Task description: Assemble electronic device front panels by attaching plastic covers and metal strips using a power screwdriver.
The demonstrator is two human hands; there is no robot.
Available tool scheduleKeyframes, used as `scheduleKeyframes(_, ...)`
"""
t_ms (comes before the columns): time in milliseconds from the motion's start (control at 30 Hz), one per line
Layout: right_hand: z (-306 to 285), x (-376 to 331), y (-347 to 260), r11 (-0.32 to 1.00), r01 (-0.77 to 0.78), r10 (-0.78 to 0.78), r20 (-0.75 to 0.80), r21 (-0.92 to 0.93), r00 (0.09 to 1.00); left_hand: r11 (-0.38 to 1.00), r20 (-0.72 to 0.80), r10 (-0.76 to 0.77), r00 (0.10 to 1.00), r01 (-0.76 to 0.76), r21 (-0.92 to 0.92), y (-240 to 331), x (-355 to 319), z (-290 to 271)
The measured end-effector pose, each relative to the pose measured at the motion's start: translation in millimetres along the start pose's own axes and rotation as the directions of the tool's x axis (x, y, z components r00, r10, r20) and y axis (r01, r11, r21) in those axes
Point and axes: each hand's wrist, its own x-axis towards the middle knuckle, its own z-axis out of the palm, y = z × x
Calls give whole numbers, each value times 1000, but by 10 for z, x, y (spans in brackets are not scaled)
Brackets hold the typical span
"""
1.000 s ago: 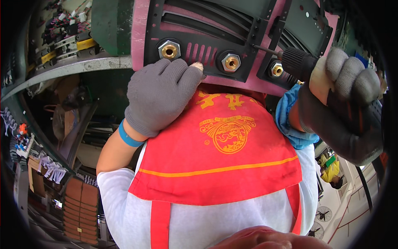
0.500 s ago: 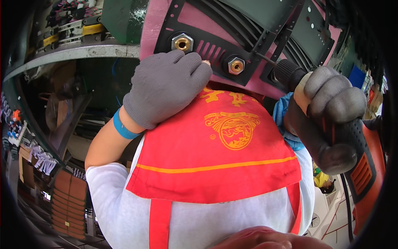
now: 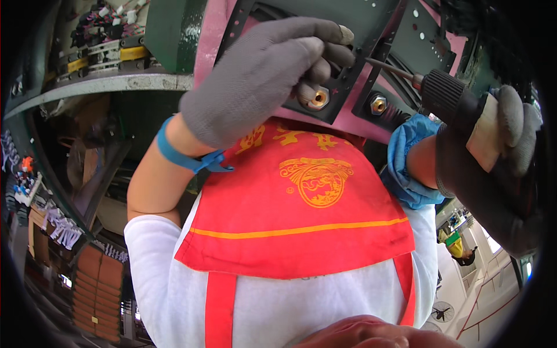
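My left hand [image 3: 255, 81], in a grey knit glove, reaches over a black metal panel [image 3: 342, 104] with its fingers curled in. Anything small between its fingertips is hidden. Just below those fingers sits a brass fitting with a hex nut [image 3: 317, 98], and a second brass fitting [image 3: 378, 105] shows farther right. My right hand [image 3: 510, 133], gloved too, is wrapped round a power drill [image 3: 449, 95] with a ribbed black chuck. Its long thin bit [image 3: 391, 68] points left toward the panel's edge, with the tip near my left fingers.
Pink sheet [image 3: 212, 40] lies under the black metal parts. A grey metal rail [image 3: 116, 85] curves along the left, with bundled wire parts [image 3: 110, 23] beyond it. My red apron [image 3: 301, 214] is close to the panel's near edge. A person in yellow [image 3: 458, 246] is far off at right.
My left hand has risen and moved right across the panel, curling its fingers near the right fitting. The drill has pulled back to the right, baring its bit. The panel has shifted slightly.
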Motion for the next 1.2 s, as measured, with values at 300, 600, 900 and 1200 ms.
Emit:
scheduleKeyframes(300,252,178,8,996,80,-80,0,-35,997,963,62,-101,993,113,-243,-39,212,130)
scheduleKeyframes(600,334,268,52,994,102,-102,-1,-36,995,948,101,-103,989,129,-292,-72,215,182)
scheduleKeyframes(900,298,252,16,993,115,-115,10,-36,993,910,24,-101,995,102,-401,-70,160,239)
scheduleKeyframes(1200,-4,157,-84,992,115,-116,-6,-50,993,963,-22,-222,975,216,-161,171,-240,-92)
